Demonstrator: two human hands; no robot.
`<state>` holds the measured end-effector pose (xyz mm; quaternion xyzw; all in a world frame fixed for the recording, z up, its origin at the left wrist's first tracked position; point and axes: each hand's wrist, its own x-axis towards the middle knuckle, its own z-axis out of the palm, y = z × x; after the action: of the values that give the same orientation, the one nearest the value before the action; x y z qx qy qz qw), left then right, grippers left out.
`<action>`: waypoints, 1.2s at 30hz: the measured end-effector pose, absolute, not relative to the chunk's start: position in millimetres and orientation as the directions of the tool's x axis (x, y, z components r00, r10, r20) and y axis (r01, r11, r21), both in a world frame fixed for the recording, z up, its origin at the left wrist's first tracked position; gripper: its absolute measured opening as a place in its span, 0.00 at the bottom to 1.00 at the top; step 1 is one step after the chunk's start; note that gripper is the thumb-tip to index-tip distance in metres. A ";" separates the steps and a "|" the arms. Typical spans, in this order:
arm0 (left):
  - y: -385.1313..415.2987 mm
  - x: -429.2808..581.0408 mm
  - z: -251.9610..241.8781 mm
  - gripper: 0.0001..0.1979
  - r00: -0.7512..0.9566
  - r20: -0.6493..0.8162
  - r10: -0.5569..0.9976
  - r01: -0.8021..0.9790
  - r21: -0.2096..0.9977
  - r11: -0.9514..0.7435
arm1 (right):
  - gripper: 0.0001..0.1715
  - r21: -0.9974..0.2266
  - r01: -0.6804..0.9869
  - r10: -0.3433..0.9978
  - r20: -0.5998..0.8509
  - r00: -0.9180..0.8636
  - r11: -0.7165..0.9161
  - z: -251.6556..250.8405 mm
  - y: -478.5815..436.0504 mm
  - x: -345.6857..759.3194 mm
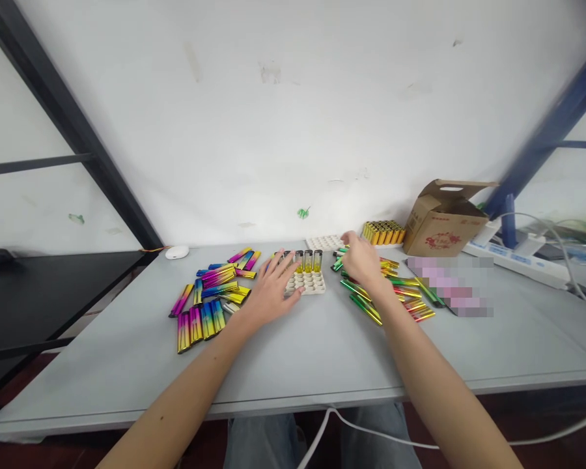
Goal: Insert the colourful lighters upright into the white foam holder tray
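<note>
My left hand [269, 290] lies flat with spread fingers on the grey table [293, 352], touching the left side of a white holed tray [306, 282]. Three lighters [308, 260] stand upright in the tray's back row. To the left lies a heap of purple, blue and yellow lighters [213, 294]. My right hand [361, 260] reaches into a pile of green, yellow and red lighters [395, 292] right of the tray; its fingers curl around a green one, though the grip is partly hidden.
A second white tray [324, 242] and a filled tray of yellow lighters [383, 232] stand by the wall. An open cardboard box [442, 220] sits at the back right, a power strip [515, 259] with cables beyond it. A white oval object [176, 252] lies back left.
</note>
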<state>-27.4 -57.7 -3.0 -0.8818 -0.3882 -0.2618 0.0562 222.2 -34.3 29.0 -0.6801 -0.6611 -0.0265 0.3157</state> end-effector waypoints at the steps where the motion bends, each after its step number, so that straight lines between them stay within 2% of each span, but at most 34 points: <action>1: -57.9 -27.2 -3.1 0.27 0.561 0.504 0.656 0.717 0.100 -0.690 | 0.26 -0.367 0.930 0.900 0.400 0.173 -0.016 29.0 -33.6 232.0; 4: -58.5 -26.2 -2.8 0.26 0.562 0.494 0.663 0.731 0.079 -0.678 | 0.26 -0.343 0.916 0.940 0.191 0.283 -0.206 25.8 -31.6 257.0; 7: -59.3 -25.3 -1.8 0.26 0.561 0.486 0.670 0.741 0.066 -0.668 | 0.27 -0.340 0.904 0.952 0.067 0.299 -0.260 20.8 -30.2 268.2; 11: -60.0 -24.9 -0.9 0.26 0.557 0.488 0.672 0.742 0.071 -0.667 | 0.29 -0.367 0.905 0.968 0.045 0.247 -0.214 17.4 -27.7 268.5; 16: -59.8 -25.1 -1.4 0.26 0.552 0.499 0.668 0.728 0.102 -0.677 | 0.29 -0.415 0.877 0.955 0.060 0.292 -0.242 15.6 -24.3 270.3; 18: -59.2 -25.5 -1.9 0.25 0.550 0.504 0.666 0.722 0.114 -0.682 | 0.28 -0.441 0.867 0.949 0.092 0.301 -0.232 14.0 -23.0 270.7; 20: -58.3 -26.1 -2.5 0.25 0.550 0.510 0.661 0.716 0.119 -0.688 | 0.26 -0.496 0.852 0.935 0.195 0.295 -0.165 12.0 -21.1 267.5; 23: -57.1 -26.8 -3.6 0.24 0.552 0.520 0.652 0.710 0.115 -0.694 | 0.24 -0.596 0.801 0.850 0.450 0.274 0.058 9.6 -18.1 252.2; 27: -56.7 -26.7 -4.4 0.23 0.543 0.551 0.633 0.699 0.121 -0.705 | 0.22 -0.598 0.691 0.724 0.672 0.155 0.407 8.4 -19.0 215.3; 30: -55.8 -27.2 -4.6 0.22 0.516 0.595 0.616 0.693 0.132 -0.709 | 0.22 -0.606 0.564 0.698 0.712 0.071 0.561 7.7 -25.8 188.2; 33: -53.3 -29.5 -5.2 0.23 0.487 0.629 0.606 0.700 0.134 -0.702 | 0.22 -0.646 0.495 0.706 0.703 0.090 0.581 8.1 -34.3 171.0; 36: -50.8 -31.9 -6.2 0.24 0.467 0.635 0.616 0.716 0.138 -0.684 | 0.20 -0.687 0.448 0.693 0.697 0.184 0.572 10.9 -40.0 163.9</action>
<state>-31.9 -50.8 -6.2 -0.8531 -0.3902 -0.3382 0.0741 163.9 -40.0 10.9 -0.4518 -0.6312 0.0983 0.6227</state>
